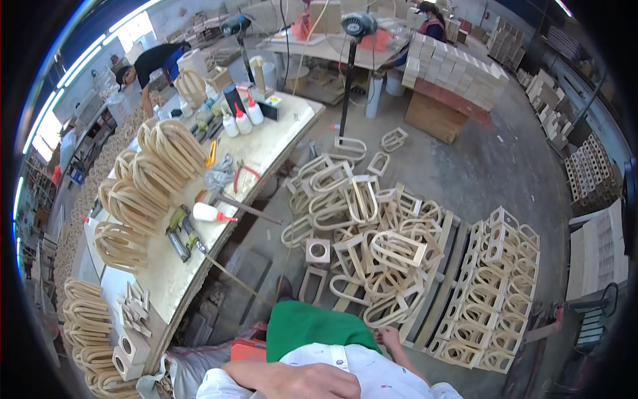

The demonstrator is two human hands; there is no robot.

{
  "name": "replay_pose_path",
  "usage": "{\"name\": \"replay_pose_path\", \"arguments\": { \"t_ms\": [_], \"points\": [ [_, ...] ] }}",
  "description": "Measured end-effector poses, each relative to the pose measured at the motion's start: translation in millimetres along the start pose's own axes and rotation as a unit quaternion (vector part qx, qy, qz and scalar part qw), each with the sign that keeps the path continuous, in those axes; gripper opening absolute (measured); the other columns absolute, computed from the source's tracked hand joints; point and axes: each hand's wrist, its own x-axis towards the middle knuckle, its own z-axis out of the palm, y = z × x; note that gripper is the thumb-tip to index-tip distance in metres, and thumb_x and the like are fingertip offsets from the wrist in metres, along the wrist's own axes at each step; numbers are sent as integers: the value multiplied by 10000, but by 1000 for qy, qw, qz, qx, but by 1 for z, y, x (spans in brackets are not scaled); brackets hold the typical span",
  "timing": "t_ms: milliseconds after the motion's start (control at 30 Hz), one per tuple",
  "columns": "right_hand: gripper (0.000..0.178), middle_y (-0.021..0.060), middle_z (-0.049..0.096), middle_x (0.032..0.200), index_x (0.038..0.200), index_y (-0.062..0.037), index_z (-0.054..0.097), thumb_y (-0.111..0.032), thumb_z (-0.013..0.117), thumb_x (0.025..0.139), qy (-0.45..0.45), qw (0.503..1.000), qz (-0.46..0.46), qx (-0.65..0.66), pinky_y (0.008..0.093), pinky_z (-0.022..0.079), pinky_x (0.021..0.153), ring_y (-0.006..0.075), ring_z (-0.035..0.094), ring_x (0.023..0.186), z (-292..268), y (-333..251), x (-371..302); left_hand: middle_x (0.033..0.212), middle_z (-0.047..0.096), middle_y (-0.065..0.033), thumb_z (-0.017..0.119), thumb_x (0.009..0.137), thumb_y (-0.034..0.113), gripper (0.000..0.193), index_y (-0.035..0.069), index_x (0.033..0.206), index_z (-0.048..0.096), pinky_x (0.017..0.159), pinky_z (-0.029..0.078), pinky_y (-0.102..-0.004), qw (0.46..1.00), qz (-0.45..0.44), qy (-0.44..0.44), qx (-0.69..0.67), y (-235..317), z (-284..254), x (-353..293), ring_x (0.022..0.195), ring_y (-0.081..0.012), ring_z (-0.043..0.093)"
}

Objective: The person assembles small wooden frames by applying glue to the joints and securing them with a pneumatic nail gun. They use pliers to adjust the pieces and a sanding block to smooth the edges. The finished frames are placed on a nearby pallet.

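Observation:
My left hand (306, 380) is bent across the front of my white shirt at the lower edge, its back upward. Its fingers are bent out of sight, so whether it holds anything is hidden. Lower and to the right, beside my green apron (316, 326), is my right hand (387, 337). Its fingertips are at the near edge of a heap of U-shaped wooden frames (399, 249). They look small and partly covered, and I cannot tell whether they grip a frame or only overlap it in view.
Left stands a workbench (266, 149) with bundled wooden loops (136, 189), nail guns (179, 233), glue bottles (211, 213) and red-handled pliers (246, 176). Stacked frames (492, 292) stand right of the heap. A pole-mounted fan (359, 25) rises behind. Other people work at the back.

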Motion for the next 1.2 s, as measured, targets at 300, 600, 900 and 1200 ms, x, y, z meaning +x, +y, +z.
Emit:
{"name": "replay_pose_path", "arguments": {
  "t_ms": [300,600,900,1200],
  "points": [
    [185,81,635,762,920,10,628,-156,556,882,-38,992,-38,-114,282,518,554,165,626,625,80,-90,12,877,699,-109,677,752,9,192,-5,943,685,691,536,-321,880,-375,198,213,-49,-101,-132,777,-238,673],
    [241,38,609,729,1034,-4,617,-198,539,914,-148,892,-374,-208,256,439,576,105,538,631,341,-494,57,861,706,-113,677,807,53,137,-1,932,691,727,537,-291,714,-578,354,176,-62,-236,-286,792,-208,692],
    [821,289,485,1249,1319,-14,417,-444,738,696,10,637,-669,-383,417,421,982,397,490,1178,626,-795,111,919,701,-129,614,829,26,210,-3,1029,675,737,521,-272,596,-635,458,178,-16,-257,-358,825,-182,685],
    [854,280,515,1220,1326,-30,442,-394,794,638,-28,642,-562,-521,422,432,985,384,544,1117,715,-824,147,975,689,-140,569,884,101,189,17,1003,689,785,512,-299,524,-622,568,125,8,-258,-352,880,-237,665]
  ]
}}
